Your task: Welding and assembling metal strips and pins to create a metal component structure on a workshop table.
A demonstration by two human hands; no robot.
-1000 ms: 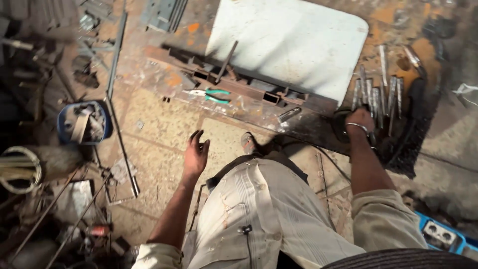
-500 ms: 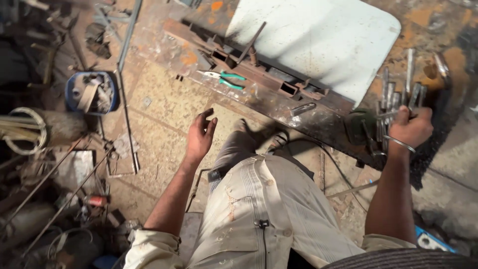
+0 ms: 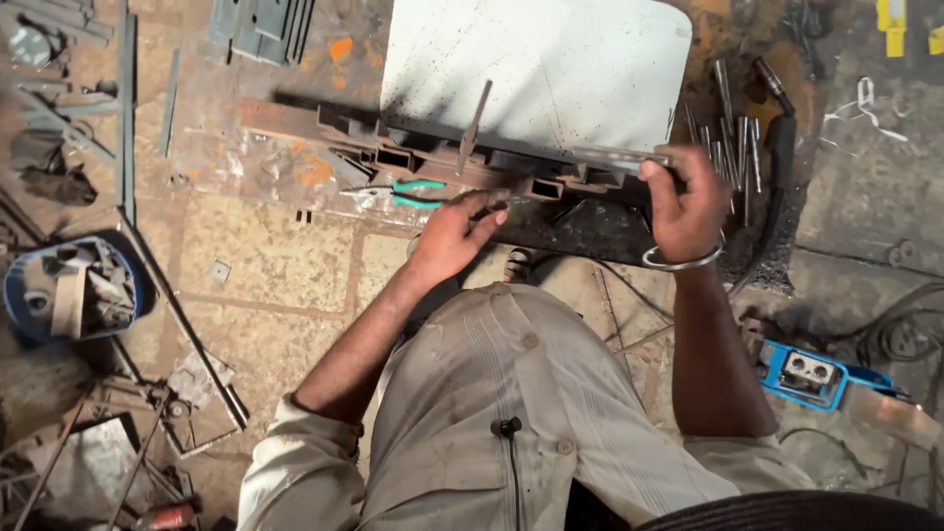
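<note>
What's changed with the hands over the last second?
The right hand left the pile of metal rods and now grips a flat metal strip over the steel channel. The left hand, open in the air before, reached forward to the channel. Green-handled pliers and white sheet stayed.

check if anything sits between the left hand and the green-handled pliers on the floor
Nothing visible does. The left hand hovers just right of the green-handled pliers, with only bare rusty floor between its fingertips and the handles. The row of rectangular steel tubes lies behind the pliers, not in the path. The right hand grips a flat metal strip off to the side.
</note>
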